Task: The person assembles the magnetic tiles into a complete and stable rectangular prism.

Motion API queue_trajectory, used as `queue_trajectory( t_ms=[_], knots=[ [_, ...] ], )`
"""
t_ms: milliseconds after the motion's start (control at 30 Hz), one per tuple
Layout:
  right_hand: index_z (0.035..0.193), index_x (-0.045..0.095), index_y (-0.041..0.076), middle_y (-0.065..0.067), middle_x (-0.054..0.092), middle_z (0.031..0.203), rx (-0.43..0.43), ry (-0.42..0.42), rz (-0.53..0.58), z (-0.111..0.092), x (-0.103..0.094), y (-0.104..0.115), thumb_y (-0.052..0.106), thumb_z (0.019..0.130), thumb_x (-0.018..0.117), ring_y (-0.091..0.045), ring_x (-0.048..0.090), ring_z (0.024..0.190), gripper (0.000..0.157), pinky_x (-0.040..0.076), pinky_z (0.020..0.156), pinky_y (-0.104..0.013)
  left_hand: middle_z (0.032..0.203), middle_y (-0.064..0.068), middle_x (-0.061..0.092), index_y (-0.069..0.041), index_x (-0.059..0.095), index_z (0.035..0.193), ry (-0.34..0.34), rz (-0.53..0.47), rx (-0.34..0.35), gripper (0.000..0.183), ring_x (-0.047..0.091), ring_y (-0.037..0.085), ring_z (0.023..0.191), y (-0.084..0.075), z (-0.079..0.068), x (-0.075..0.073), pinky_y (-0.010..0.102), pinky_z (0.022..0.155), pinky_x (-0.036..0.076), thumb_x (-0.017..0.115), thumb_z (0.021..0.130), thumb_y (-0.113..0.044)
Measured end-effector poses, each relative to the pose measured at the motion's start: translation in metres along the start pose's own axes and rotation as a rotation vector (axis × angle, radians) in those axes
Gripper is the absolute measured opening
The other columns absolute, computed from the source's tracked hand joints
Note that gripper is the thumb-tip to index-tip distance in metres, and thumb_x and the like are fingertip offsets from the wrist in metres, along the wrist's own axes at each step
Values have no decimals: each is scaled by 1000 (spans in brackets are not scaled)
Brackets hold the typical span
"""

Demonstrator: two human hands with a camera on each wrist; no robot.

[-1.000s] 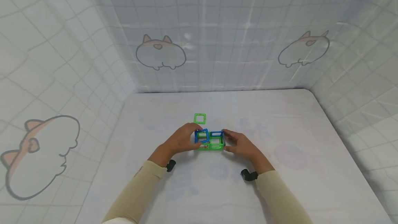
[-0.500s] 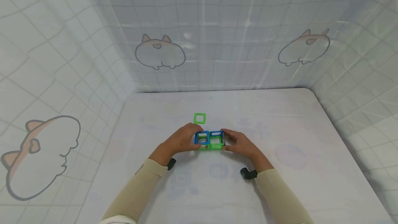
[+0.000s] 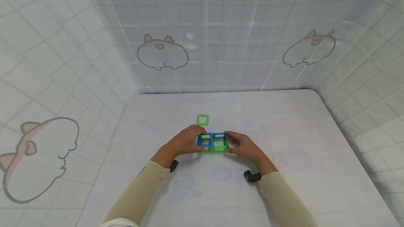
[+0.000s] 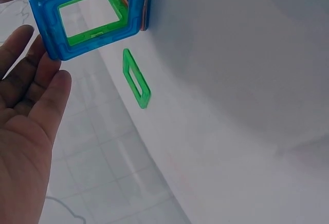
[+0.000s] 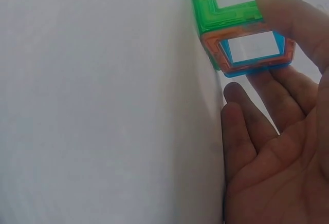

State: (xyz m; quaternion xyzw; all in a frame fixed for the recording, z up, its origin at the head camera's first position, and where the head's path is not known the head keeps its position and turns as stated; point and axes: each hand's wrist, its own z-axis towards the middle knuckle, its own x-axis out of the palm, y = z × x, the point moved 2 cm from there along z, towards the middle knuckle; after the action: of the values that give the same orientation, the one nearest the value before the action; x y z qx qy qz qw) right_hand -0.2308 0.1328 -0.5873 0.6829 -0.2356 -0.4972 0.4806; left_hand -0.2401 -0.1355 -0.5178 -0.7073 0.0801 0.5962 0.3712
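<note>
A small box-like structure of magnetic tiles (image 3: 220,149), square frames in green, blue and orange, sits between both hands on the table. Over its left half lies a blue tile (image 3: 206,145), flat on top; the right half has no tile over it. My left hand (image 3: 184,143) holds the left end, thumb in front and fingers behind. At the right end, my right hand (image 3: 247,147) grips with the thumb on a green tile (image 5: 231,16) and fingers at the opposite side. An orange tile (image 5: 212,44) forms that end in the right wrist view.
A loose green square tile (image 3: 203,115) lies flat just behind the structure, near the left fingers. The white table (image 3: 268,115) is enclosed by curtains (image 3: 227,52) with a grid and animal drawings. Each wrist wears a black camera mount (image 3: 251,177).
The blue tile was tilted in the left hand one second ago; it has come down level onto the left half of the structure. The right hand has barely moved.
</note>
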Motion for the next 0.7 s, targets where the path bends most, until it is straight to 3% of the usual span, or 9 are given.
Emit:
queue_trajectory(
  t_ms=[400, 700],
  knots=[
    [148, 47, 12, -7, 47, 152, -8, -8, 2, 1, 0, -3, 27, 80, 85, -27, 46, 139, 79, 40, 114, -45, 132, 0, 60, -8, 63, 127, -17, -16, 10, 50, 49, 16, 128, 2, 0, 1, 37, 109, 47, 78, 84, -30],
    [148, 47, 12, -7, 49, 151, -18, -8, -7, 0, 0, -2, 31, 80, 84, -28, 47, 138, 80, 41, 114, -45, 143, 5, 53, -12, 58, 137, -75, -135, -62, 54, 46, 25, 135, 15, -3, 4, 48, 114, 41, 72, 90, -35]
  ],
)
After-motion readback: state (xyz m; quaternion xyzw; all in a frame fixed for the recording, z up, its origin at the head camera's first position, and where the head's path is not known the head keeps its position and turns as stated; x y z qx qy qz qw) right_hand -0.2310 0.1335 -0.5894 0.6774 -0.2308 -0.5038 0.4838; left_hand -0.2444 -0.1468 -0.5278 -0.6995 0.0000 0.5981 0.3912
